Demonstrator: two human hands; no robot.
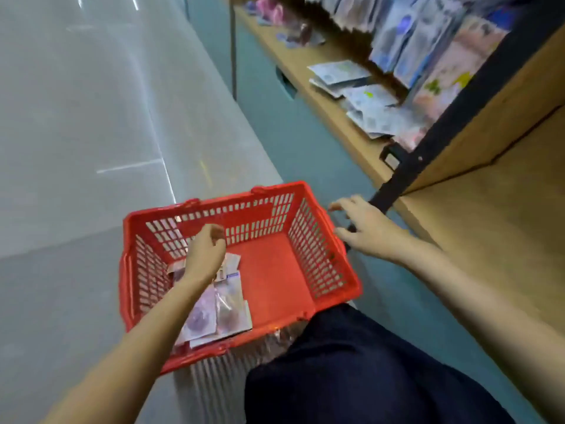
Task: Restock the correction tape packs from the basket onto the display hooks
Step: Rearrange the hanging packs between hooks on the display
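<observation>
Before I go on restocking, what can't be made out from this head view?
- Left hand fingers: curled away from the camera over the packs in the red basket; a grip cannot be told.
- Pack count: overlapped, partly under the forearm.
- Display hooks: cut off by the top edge; hanging packs blurred.
- Printing on the loose packs on the shelf: too blurred to read.

Red basket (276, 278) on floor, correction tape packs (218, 315) piled at its left side. Left hand (205, 255) above packs, fingers curled, grip unclear. Right hand (363, 229) open beside basket's right rim, near wooden shelf (333, 117) holding loose packs.
</observation>
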